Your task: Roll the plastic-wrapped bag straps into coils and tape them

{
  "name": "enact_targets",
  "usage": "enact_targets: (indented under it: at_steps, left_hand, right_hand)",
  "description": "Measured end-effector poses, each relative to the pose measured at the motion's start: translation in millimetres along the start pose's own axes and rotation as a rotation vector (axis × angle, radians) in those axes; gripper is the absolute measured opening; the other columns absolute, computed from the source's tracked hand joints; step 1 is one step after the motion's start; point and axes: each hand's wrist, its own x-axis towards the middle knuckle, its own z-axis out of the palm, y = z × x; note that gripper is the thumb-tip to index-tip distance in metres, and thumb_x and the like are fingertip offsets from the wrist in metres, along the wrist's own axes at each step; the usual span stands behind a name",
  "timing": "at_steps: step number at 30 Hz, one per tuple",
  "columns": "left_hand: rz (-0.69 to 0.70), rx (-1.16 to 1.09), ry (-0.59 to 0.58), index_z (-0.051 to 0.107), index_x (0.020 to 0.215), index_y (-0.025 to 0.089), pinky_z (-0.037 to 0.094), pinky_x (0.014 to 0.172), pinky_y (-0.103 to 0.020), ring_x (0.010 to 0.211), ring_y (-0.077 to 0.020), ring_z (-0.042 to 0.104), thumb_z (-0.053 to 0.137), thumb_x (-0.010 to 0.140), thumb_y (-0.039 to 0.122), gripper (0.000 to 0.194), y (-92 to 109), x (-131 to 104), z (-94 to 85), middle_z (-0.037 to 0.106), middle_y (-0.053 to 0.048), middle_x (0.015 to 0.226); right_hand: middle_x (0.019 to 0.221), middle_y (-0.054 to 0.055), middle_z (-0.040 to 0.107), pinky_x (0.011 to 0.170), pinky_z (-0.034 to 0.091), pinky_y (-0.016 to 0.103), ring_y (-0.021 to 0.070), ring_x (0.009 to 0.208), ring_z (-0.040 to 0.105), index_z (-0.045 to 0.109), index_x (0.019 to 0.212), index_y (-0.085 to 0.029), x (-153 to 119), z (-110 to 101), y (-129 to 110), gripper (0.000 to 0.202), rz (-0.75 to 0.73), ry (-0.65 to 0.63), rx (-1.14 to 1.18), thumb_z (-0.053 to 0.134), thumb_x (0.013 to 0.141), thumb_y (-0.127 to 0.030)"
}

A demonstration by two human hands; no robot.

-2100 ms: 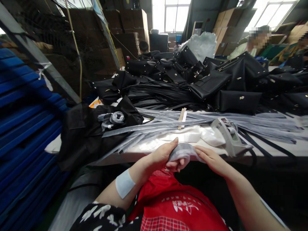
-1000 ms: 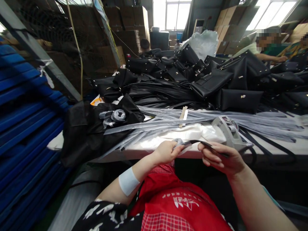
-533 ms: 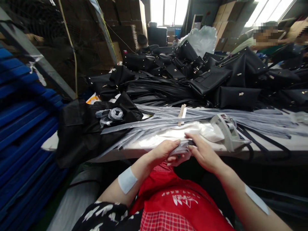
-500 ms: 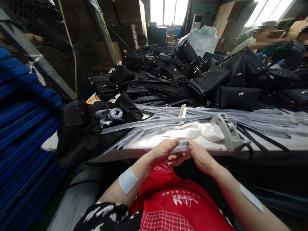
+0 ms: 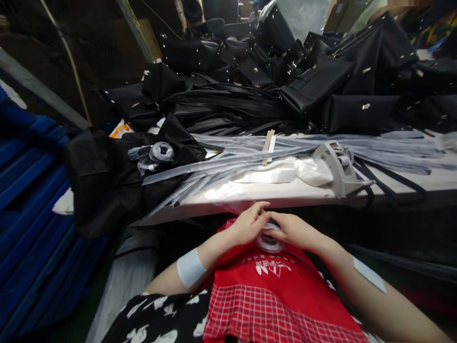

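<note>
Stretching beyond the fingers, the worktop [image 5: 300,194] carries black bags [image 5: 360,115] farthest off and grey strips [image 5: 392,146] nearer. Below the fingers is the red apron [image 5: 246,274]; ahead and right, the dispenser [image 5: 332,166]; ahead and left, a finished roll [image 5: 162,151]. In the last half second the coil [image 5: 270,246] has come down from the worktop's edge to over the apron — its ring now plain below the fingers, so the winding looks well along. The right fingers [image 5: 276,234] grasp it; the left fingers [image 5: 262,219] meet them — whether gripping, I cannot tell.
</note>
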Motion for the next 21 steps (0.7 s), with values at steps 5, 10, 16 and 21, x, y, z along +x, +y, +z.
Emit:
enact_targets:
  at_steps: [5, 10, 16, 21]
  left_hand:
    - [0.01, 0.217, 0.048, 0.033, 0.142, 0.016, 0.049, 0.093, -0.038, 0.101, -0.023, 0.066, 0.05, 0.093, 0.037, 0.057, -5.4, -20.4, 24.5, 0.07, -0.01, 0.109]
    - [0.026, 0.167, 0.069, 0.055, 0.122, 0.018, 0.05, 0.087, -0.029, 0.095, -0.0183, 0.066, 0.048, 0.094, 0.033, 0.033, -13.4, -27.5, 23.7, 0.071, -0.007, 0.104]
    - [-0.005, 0.079, -0.194, 0.067, 0.106, 0.016, 0.049, 0.088, -0.025, 0.097, -0.0166, 0.065, 0.04, 0.097, 0.034, 0.034, -8.6, -14.7, 15.3, 0.071, -0.007, 0.104]
    - [-0.058, 0.16, -0.33, 0.069, 0.106, 0.018, 0.049, 0.08, -0.023, 0.089, -0.0165, 0.066, 0.05, 0.091, 0.036, 0.03, -5.8, -8.0, 6.1, 0.072, -0.004, 0.101]
  right_hand:
    - [0.085, 0.006, 0.071, 0.063, 0.044, 0.027, 0.0212, 0.073, 0.063, 0.067, 0.094, -0.014, -9.9, 9.1, 15.1, 0.036, 0.04, -0.11, 0.141, 0.074, 0.074, -0.043]
    - [0.096, 0.007, 0.072, 0.074, 0.048, 0.029, 0.0232, 0.084, 0.064, 0.067, 0.102, -0.013, -20.9, 20.7, 30.6, 0.044, 0.082, -0.242, 0.348, 0.066, 0.081, -0.052]
    - [0.095, 0.009, 0.074, 0.072, 0.048, 0.029, 0.0239, 0.081, 0.066, 0.069, 0.104, -0.014, -20.9, 37.8, 27.2, 0.047, 0.158, -0.245, 0.302, 0.053, 0.089, -0.056]
    - [0.086, 0.008, 0.075, 0.064, 0.045, 0.026, 0.0215, 0.074, 0.066, 0.072, 0.099, -0.016, -13.1, 28.1, 22.0, 0.041, 0.122, -0.279, 0.103, 0.055, 0.088, -0.052]
